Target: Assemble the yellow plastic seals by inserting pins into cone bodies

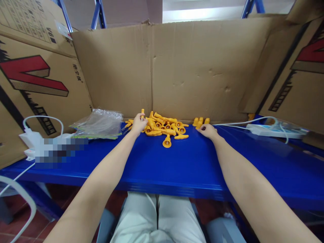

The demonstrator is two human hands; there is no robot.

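A heap of orange plastic parts (164,126) lies at the back of the blue shelf top (177,165), against a cardboard wall. My left hand (138,124) is closed round one upright orange piece (142,113) at the heap's left edge. My right hand (207,130) rests on the blue surface to the right, its fingers pinched on a small orange part (198,125) from a little group of orange caps (200,120). One funnel-shaped orange part (166,142) lies alone in front of the heap.
Clear plastic bags (100,123) lie left of the heap. A white charger with cable (32,140) sits at the far left. A white power strip (270,130) with cords lies at the right. Cardboard boxes (37,81) wall in the sides and back.
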